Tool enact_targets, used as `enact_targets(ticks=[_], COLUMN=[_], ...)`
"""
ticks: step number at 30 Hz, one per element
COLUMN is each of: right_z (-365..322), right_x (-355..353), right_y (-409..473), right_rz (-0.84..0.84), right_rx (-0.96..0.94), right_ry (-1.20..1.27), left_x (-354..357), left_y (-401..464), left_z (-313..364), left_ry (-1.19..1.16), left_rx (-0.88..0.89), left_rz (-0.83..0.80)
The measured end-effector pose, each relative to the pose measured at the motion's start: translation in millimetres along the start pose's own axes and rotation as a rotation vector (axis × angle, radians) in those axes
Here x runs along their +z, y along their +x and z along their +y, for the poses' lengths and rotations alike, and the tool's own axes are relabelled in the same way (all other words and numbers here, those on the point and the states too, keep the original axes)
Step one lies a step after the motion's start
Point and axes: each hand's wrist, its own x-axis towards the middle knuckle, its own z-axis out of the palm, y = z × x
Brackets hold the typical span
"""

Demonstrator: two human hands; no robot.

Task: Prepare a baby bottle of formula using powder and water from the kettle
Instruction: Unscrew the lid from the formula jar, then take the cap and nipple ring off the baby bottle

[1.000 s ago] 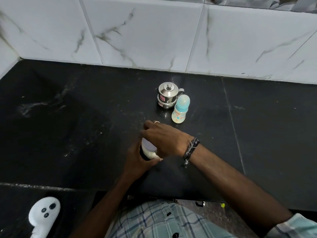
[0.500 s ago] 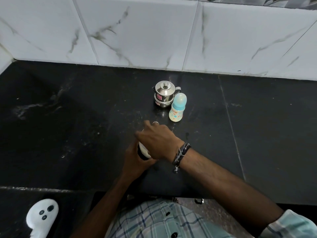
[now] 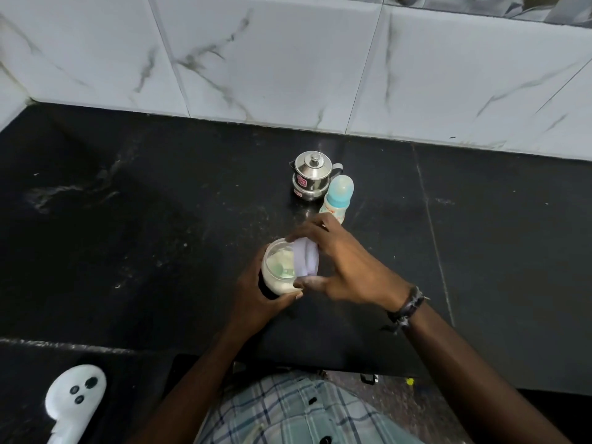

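A clear jar (image 3: 278, 267) of whitish formula powder stands on the black counter near its front edge, and my left hand (image 3: 256, 299) grips it from the near side. My right hand (image 3: 339, 261) holds the jar's white lid (image 3: 306, 259), tilted up off the mouth on the right, so the powder shows. Behind them stand a small steel kettle (image 3: 311, 179) with its lid on and, touching its right side, a baby bottle (image 3: 338, 198) with a pale blue cap.
The black stone counter (image 3: 128, 235) runs to a white marble-tiled wall (image 3: 288, 59) at the back. A white ghost-shaped object (image 3: 75, 395) lies on the lower ledge at front left. My checked shirt fills the bottom edge.
My right hand has lifted the lid off the jar's mouth and tilted it to the right; before, it covered the top. My left hand keeps its hold on the jar.
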Motion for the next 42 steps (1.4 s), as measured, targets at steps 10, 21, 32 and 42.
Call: enact_targets(ticks=[10,21,32,42], right_z=[14.6,46.3,37.3,63.3], right_x=[48.2,121.1,126.3,7.8], right_y=[-74.6,-97.5,-93.6,4.4], right_rz=[0.447,0.307,0.295,0.709], right_rx=[0.209,0.11,0.154,0.414], right_ry=[0.461,0.127,-0.044,-0.091], left_x=[1.2,-0.5,-3.2,-2.1], left_y=[-1.4,1.2,-2.1,-5.6], left_z=[-3.7,-7.9,-8.8,-4.4], left_ry=[-0.029,-0.032,-0.043,-0.074], left_rx=[-0.033,-0.067,-0.104,-0.113], left_rz=[0.004,-0.052,-0.085,0.005])
